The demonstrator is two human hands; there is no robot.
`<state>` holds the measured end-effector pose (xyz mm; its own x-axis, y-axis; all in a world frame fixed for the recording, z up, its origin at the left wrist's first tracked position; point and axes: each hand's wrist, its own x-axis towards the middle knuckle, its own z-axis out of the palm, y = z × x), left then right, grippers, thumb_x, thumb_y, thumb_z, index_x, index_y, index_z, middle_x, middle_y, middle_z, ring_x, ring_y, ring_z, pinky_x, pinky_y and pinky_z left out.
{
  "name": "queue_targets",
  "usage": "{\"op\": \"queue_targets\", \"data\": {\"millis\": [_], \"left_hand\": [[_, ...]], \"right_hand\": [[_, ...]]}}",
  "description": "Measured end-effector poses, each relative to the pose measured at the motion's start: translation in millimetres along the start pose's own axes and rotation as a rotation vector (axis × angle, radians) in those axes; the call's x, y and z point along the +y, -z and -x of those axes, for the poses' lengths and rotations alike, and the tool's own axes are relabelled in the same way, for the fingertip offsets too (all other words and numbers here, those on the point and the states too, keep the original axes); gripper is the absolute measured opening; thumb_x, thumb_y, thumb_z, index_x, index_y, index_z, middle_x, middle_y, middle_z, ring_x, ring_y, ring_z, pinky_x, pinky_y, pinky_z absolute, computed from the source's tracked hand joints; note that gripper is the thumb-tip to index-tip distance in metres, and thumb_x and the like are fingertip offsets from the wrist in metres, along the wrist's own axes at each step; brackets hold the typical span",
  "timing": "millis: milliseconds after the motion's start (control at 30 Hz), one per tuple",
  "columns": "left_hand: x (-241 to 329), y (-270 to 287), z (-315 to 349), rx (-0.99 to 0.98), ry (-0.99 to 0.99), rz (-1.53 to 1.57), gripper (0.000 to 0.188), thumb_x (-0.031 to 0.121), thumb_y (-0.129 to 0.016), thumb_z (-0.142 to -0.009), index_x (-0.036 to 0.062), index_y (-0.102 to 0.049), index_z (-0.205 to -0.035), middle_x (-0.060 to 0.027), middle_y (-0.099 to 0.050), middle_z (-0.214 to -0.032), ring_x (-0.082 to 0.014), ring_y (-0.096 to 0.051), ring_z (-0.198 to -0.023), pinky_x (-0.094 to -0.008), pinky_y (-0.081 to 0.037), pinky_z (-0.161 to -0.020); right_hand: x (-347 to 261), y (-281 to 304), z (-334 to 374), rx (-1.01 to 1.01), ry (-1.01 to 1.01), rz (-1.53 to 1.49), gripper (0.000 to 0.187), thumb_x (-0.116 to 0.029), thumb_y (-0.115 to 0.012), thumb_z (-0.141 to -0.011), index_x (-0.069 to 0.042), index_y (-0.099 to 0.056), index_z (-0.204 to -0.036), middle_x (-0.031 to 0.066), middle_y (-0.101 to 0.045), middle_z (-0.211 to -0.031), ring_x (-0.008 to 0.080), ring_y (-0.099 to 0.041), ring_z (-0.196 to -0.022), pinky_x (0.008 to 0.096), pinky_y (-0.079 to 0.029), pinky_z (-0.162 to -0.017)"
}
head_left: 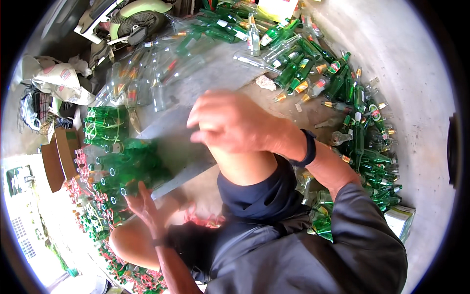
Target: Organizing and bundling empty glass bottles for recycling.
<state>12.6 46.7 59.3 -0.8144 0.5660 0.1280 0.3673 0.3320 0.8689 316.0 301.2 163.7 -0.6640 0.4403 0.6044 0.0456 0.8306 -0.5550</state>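
Note:
My left hand [143, 206] is at the near end of a group of green glass bottles, its fingers closed around the neck end of the nearest green bottle [130, 188]. The grouped bottles [142, 159] lie on their sides, mouths toward the left, and their far ends are blurred. Above my raised knee [245, 166] is my right hand [227, 120], bent at the wrist and smeared by motion. Its fingers look curled, but whether anything is in them cannot be made out.
Loose green bottles [360, 93] pile along the right wall. Clear bottles [156, 73] lie at the far left, near a scooter wheel [137, 24]. A tied bundle of green bottles [105, 122] stands beside a cardboard box [61, 157]. Red ties [203, 218] lie by my legs.

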Motion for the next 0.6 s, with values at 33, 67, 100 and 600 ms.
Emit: {"op": "queue_targets", "data": {"millis": [33,67,100,600], "left_hand": [[-0.6,-0.1,0.0,-0.006,0.011,-0.018,0.028,0.015,-0.072,-0.102,-0.0038,-0.064,-0.12,-0.0059,-0.068,-0.087,-0.0114,-0.062,-0.066,-0.0273,-0.05,-0.06],[-1.1,2.8,0.4,-0.001,0.022,-0.039,0.029,0.015,-0.072,-0.101,-0.0041,-0.064,-0.121,-0.0061,-0.068,-0.087,-0.0114,-0.062,-0.066,-0.0272,-0.05,-0.06],[-1.2,3.5,1.3,0.005,0.023,-0.039,0.029,0.015,-0.072,-0.101,-0.0041,-0.064,-0.121,-0.0061,-0.068,-0.087,-0.0114,-0.062,-0.066,-0.0272,-0.05,-0.06],[8.5,19.1,20.8,-0.082,0.155,-0.055,0.035,0.008,-0.072,-0.097,-0.006,-0.054,-0.124,-0.0109,-0.067,-0.1,-0.0163,-0.069,-0.075,-0.0286,-0.056,-0.065]], "right_hand": [[6.7,6.4,1.4,0.109,-0.084,-0.155,0.012,-0.022,-0.075,-0.09,-0.01,-0.075,-0.094,0.0065,-0.071,-0.092,0.0236,-0.069,-0.09,0.0391,-0.056,-0.08],[12.5,11.4,3.3,0.108,-0.077,-0.16,0.012,-0.022,-0.075,-0.09,-0.01,-0.075,-0.094,0.0065,-0.071,-0.092,0.0236,-0.069,-0.09,0.0391,-0.056,-0.08],[19.8,17.9,9.4,0.185,-0.258,-0.203,0.015,-0.022,-0.074,-0.093,-0.008,-0.075,-0.099,0.0064,-0.073,-0.096,0.0215,-0.069,-0.089,0.0368,-0.056,-0.08],[255.8,-6.6,299.7,0.249,-1.454,-0.237,0.05,-0.023,-0.074,-0.089,-0.007,-0.061,-0.135,0.0062,-0.07,-0.095,0.0133,-0.065,-0.076,0.0345,-0.057,-0.059]]}}
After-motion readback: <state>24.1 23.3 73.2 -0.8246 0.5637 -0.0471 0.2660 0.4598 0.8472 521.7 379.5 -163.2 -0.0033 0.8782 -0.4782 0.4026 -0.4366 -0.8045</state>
